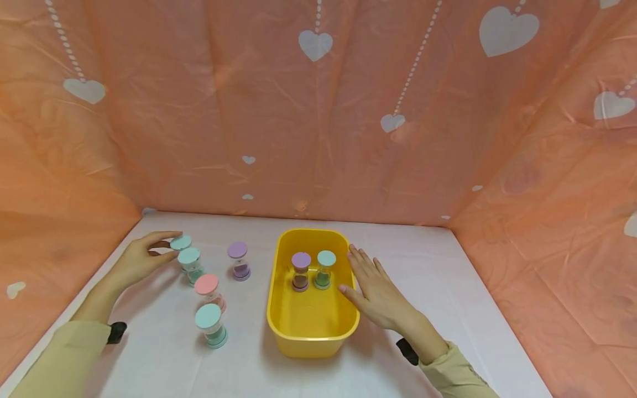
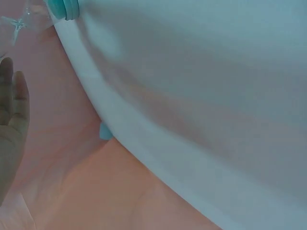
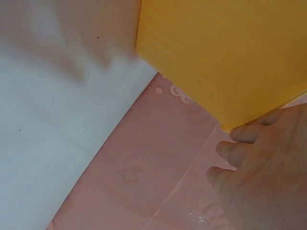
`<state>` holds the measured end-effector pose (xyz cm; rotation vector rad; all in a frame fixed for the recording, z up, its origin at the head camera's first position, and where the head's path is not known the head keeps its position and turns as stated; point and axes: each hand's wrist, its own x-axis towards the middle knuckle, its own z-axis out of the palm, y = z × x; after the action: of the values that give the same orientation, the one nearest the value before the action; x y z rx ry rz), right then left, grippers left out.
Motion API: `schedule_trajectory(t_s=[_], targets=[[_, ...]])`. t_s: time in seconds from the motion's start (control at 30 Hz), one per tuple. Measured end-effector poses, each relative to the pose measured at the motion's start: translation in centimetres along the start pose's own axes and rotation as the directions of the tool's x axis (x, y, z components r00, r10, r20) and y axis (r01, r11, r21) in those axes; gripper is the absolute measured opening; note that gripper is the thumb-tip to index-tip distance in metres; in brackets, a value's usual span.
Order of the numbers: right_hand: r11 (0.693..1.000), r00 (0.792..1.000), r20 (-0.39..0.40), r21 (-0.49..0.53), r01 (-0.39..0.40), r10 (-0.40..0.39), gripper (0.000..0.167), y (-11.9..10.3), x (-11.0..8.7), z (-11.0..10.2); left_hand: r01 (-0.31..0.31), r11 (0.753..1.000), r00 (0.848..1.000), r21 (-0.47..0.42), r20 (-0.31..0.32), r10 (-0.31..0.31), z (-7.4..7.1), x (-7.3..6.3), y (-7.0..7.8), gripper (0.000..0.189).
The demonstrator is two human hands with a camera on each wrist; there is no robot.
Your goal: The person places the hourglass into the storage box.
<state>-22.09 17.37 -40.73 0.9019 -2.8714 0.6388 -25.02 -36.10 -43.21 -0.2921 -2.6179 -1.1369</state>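
At the far left of the table, my left hand point(image 1: 141, 258) pinches a mint-capped hourglass point(image 1: 181, 242) by its top, thumb in front and index finger behind. Another mint hourglass point(image 1: 191, 264) stands right in front and partly hides it. In the left wrist view the mint hourglass point(image 2: 64, 8) shows at the top left corner, near the fingertips. My right hand point(image 1: 378, 290) lies with straight fingers along the right rim of a yellow bin point(image 1: 313, 336). Inside the bin stand a purple-capped hourglass point(image 1: 301, 271) and a green one point(image 1: 325, 269).
A purple hourglass point(image 1: 239, 260) stands between the left group and the bin. Nearer me are a pink hourglass point(image 1: 209, 291) and one more mint hourglass point(image 1: 211, 325). The white table point(image 1: 239, 370) meets an orange cloth point(image 1: 278, 110) with hearts at the back and sides.
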Motion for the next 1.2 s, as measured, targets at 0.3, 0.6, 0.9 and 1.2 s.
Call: schedule_trajectory(t_s=[0.3,0.6,0.9,1.2], targets=[[1.000,1.000,0.002,-0.003,0.003,-0.003,0.078,-0.1,0.0,-0.1,-0.003,1.000,0.999,-0.011,0.032,0.003,0.2,0.4,-0.3,0.047],[1.000,1.000,0.009,-0.008,-0.001,0.001,0.078,-0.1,0.0,-0.2,0.042,0.998,0.999,-0.035,0.003,-0.042,0.4,0.6,-0.3,0.049],[1.000,1.000,0.011,-0.006,-0.002,0.002,0.078,-0.1,0.0,-0.2,0.078,0.997,0.996,-0.023,-0.048,-0.079,-0.5,0.8,0.9,0.052],[1.000,1.000,0.010,-0.003,-0.002,0.002,0.078,-0.3,-0.1,-0.3,0.026,0.996,0.991,-0.083,-0.133,-0.036,-1.4,1.5,3.3,0.049]])
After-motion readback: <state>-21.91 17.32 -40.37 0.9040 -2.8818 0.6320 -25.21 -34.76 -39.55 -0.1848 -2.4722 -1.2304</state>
